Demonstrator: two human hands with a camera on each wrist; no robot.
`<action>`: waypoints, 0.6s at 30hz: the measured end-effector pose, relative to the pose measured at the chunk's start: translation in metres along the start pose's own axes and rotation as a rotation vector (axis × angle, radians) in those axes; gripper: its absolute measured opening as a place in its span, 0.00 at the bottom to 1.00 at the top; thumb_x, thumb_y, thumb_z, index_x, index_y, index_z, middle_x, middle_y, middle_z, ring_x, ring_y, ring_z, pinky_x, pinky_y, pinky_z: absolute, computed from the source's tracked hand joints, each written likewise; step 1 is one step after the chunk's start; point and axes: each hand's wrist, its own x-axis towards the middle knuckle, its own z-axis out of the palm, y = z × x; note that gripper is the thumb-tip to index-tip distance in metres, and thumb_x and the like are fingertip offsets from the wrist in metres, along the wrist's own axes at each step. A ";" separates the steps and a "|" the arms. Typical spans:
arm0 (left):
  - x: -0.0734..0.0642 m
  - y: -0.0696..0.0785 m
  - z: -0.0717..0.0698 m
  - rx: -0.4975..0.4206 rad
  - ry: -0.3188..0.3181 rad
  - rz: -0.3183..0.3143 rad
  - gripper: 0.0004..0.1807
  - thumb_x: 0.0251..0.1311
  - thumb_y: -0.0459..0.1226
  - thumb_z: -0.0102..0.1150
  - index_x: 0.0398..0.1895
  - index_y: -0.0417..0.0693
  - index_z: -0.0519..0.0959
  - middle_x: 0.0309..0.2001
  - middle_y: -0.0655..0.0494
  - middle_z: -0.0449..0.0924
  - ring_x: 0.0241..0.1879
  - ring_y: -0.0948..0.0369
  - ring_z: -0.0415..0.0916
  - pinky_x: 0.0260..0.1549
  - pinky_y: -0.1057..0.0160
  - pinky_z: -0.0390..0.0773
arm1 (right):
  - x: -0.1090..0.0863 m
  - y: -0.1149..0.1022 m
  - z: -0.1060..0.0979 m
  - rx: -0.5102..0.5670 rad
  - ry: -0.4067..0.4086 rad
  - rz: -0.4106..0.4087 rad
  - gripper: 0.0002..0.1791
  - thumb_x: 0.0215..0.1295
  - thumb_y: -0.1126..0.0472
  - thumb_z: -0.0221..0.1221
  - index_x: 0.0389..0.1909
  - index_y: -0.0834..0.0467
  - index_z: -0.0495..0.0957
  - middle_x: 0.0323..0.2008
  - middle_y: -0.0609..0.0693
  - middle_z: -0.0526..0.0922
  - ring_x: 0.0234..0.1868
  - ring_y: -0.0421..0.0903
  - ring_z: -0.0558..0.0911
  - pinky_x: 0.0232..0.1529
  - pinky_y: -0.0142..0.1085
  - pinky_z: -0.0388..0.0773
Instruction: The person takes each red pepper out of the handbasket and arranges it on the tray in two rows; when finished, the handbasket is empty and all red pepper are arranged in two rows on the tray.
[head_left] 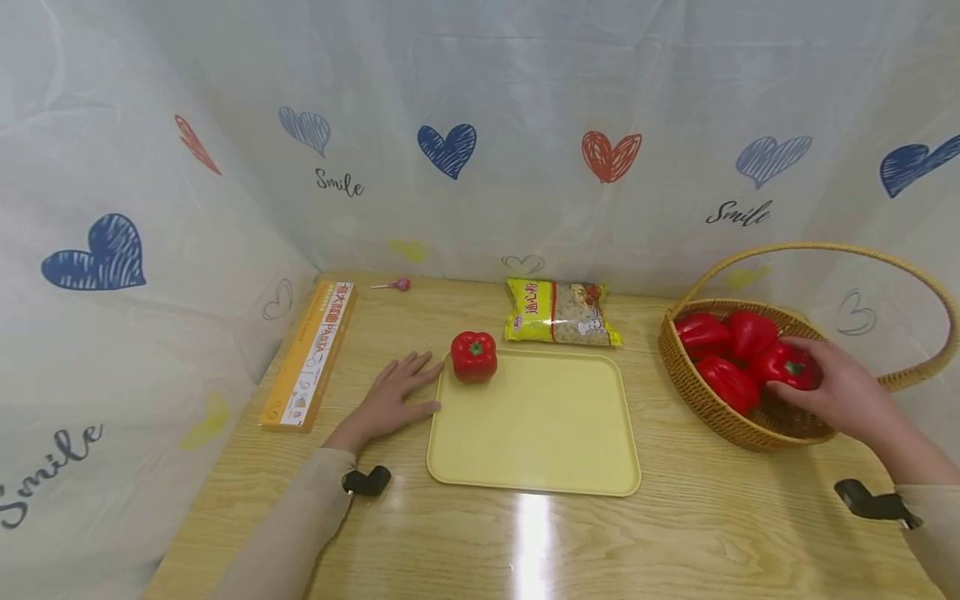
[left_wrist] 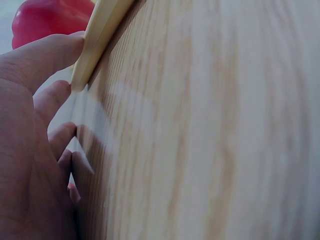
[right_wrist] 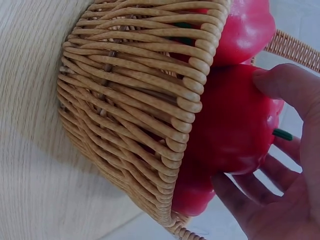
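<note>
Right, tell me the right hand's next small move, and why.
Probably lift the gripped pepper up, clear of the basket: the right hand has its thumb and fingers on different sides of it, and it sits among other peppers. The yellow tray has bare room beside its single pepper.

White glare streaks the table [head_left: 450, 542], which blurs in the left wrist view.

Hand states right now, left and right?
Left hand: open, touching the pale yellow rectangular tray.
Right hand: closed around a glossy red bell pepper in the tan woven wicker basket.
</note>
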 end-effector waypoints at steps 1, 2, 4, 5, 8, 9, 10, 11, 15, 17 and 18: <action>0.000 0.000 0.000 -0.001 0.003 0.003 0.39 0.67 0.53 0.62 0.78 0.53 0.64 0.80 0.45 0.53 0.80 0.44 0.41 0.76 0.41 0.36 | 0.000 -0.001 0.000 0.002 0.003 -0.002 0.38 0.58 0.60 0.74 0.62 0.75 0.67 0.50 0.74 0.73 0.45 0.69 0.75 0.30 0.19 0.67; 0.000 0.000 0.000 -0.001 0.005 0.005 0.39 0.67 0.53 0.62 0.78 0.53 0.64 0.80 0.45 0.53 0.80 0.44 0.42 0.76 0.41 0.36 | 0.000 -0.001 0.000 0.003 0.001 0.001 0.39 0.58 0.59 0.74 0.62 0.75 0.67 0.50 0.74 0.73 0.45 0.69 0.75 0.30 0.19 0.67; 0.000 -0.001 0.001 0.003 0.011 0.012 0.38 0.67 0.53 0.61 0.78 0.52 0.65 0.79 0.44 0.54 0.80 0.43 0.42 0.75 0.40 0.36 | 0.000 -0.002 0.000 0.000 -0.001 0.014 0.39 0.59 0.58 0.73 0.63 0.75 0.67 0.52 0.76 0.70 0.47 0.71 0.73 0.36 0.29 0.76; 0.001 -0.001 0.001 0.002 0.013 0.014 0.38 0.67 0.53 0.61 0.78 0.52 0.65 0.79 0.44 0.54 0.80 0.43 0.42 0.75 0.39 0.37 | -0.001 -0.002 0.000 -0.004 -0.002 0.024 0.39 0.60 0.58 0.73 0.64 0.74 0.66 0.52 0.76 0.69 0.47 0.72 0.72 0.39 0.36 0.79; 0.000 -0.002 0.002 0.001 0.014 0.014 0.39 0.67 0.53 0.61 0.78 0.52 0.65 0.79 0.43 0.54 0.80 0.43 0.43 0.75 0.39 0.37 | -0.002 -0.004 0.002 -0.009 0.001 0.049 0.39 0.63 0.55 0.71 0.65 0.74 0.65 0.54 0.78 0.65 0.49 0.74 0.69 0.44 0.63 0.77; 0.000 -0.001 0.001 0.000 0.014 0.014 0.39 0.67 0.53 0.61 0.78 0.52 0.65 0.79 0.43 0.54 0.80 0.43 0.43 0.75 0.39 0.37 | -0.002 -0.005 0.002 -0.011 0.005 0.055 0.39 0.63 0.55 0.70 0.65 0.74 0.65 0.54 0.78 0.65 0.49 0.74 0.68 0.43 0.70 0.73; 0.000 -0.001 0.001 0.001 0.013 0.012 0.39 0.67 0.54 0.61 0.78 0.52 0.64 0.79 0.43 0.54 0.80 0.43 0.42 0.75 0.40 0.37 | -0.002 -0.005 0.003 -0.011 0.010 0.057 0.39 0.64 0.54 0.70 0.66 0.74 0.65 0.54 0.78 0.65 0.49 0.74 0.68 0.43 0.70 0.73; 0.000 0.000 0.001 -0.003 0.011 0.009 0.39 0.67 0.53 0.62 0.78 0.53 0.64 0.79 0.44 0.54 0.80 0.43 0.42 0.76 0.40 0.36 | -0.002 -0.006 0.003 -0.010 0.015 0.056 0.39 0.63 0.54 0.70 0.65 0.74 0.65 0.54 0.78 0.65 0.49 0.74 0.68 0.43 0.69 0.73; 0.000 0.000 0.000 -0.001 0.002 0.001 0.39 0.67 0.53 0.62 0.78 0.53 0.64 0.80 0.45 0.53 0.80 0.45 0.41 0.76 0.42 0.36 | -0.001 -0.006 0.003 0.006 0.038 0.042 0.40 0.61 0.56 0.72 0.64 0.75 0.66 0.51 0.75 0.69 0.46 0.70 0.71 0.36 0.41 0.80; 0.000 -0.001 0.000 0.003 0.002 0.000 0.39 0.67 0.53 0.62 0.78 0.54 0.64 0.80 0.45 0.53 0.80 0.45 0.41 0.76 0.42 0.35 | 0.000 -0.006 0.003 0.011 0.049 0.036 0.40 0.60 0.56 0.73 0.63 0.75 0.66 0.50 0.73 0.71 0.44 0.68 0.73 0.31 0.26 0.73; 0.000 -0.001 0.000 0.004 0.002 0.000 0.39 0.67 0.53 0.62 0.78 0.54 0.64 0.80 0.46 0.53 0.80 0.45 0.41 0.76 0.42 0.35 | 0.000 -0.006 0.002 0.014 0.052 0.035 0.40 0.60 0.56 0.73 0.63 0.75 0.67 0.49 0.73 0.71 0.43 0.67 0.74 0.29 0.21 0.68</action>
